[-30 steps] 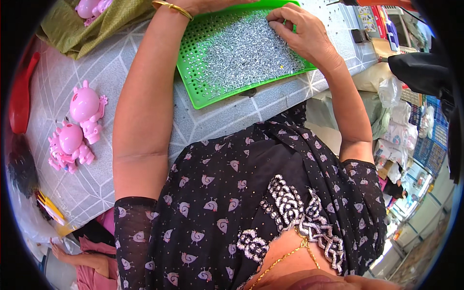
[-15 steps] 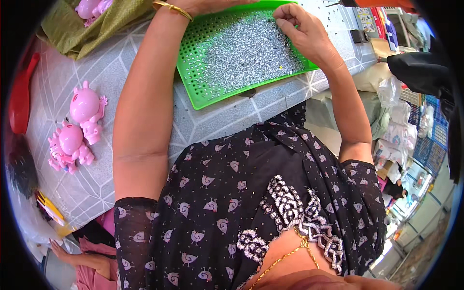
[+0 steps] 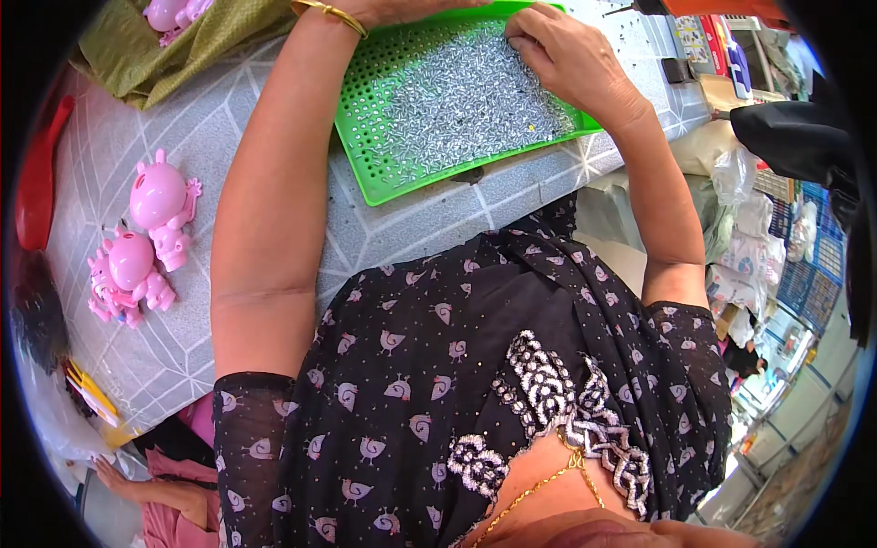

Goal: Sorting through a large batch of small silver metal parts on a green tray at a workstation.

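Note:
A green perforated plastic tray (image 3: 373, 183) lies at the far side of the table, spread with a great many small silvery screws (image 3: 466, 105). My right hand (image 3: 575, 64) reaches in over the tray's right part, fingers curled and thumb pressed in at the edge of the pile. Whatever is between those fingertips is hidden. At the top edge of the picture my left hand (image 3: 388, 11) lies over the tray's far left side, with a gold bangle at its wrist. The frame cuts off most of its fingers.
Pink animal-shaped plastic toys (image 3: 157, 196) stand on the left of the patterned table (image 3: 274, 183). An olive cloth sack (image 3: 174, 55) holds more pink pieces. An orange power tool (image 3: 722, 9) is at the upper right. A co-worker's hand (image 3: 114, 479) shows at lower left.
My right hand has shifted slightly left, its fingertips now lower into the screws. My left hand has barely moved.

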Demonstrator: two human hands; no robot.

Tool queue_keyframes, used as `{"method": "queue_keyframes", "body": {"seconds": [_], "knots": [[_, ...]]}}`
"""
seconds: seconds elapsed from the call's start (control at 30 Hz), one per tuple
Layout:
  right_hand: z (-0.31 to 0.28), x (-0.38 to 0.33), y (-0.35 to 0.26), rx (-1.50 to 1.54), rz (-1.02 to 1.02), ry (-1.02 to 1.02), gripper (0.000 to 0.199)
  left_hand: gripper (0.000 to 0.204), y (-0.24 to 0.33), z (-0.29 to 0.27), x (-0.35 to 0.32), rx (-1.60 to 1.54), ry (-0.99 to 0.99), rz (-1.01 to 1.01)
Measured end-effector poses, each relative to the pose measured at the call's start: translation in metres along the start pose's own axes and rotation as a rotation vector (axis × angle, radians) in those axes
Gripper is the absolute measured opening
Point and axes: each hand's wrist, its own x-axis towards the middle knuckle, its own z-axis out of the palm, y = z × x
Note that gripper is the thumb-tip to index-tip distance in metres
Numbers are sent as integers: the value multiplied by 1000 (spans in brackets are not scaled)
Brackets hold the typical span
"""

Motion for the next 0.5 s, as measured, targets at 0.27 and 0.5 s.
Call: {"method": "queue_keyframes", "body": {"seconds": [0.27,0.5], "knots": [[-12,-13,1,320,865,-202,14,35,-1,2,2,-30,4,56],[-27,-8,-6,1104,1031,-119,19,36,2,1,0,-23,11,-19]]}}
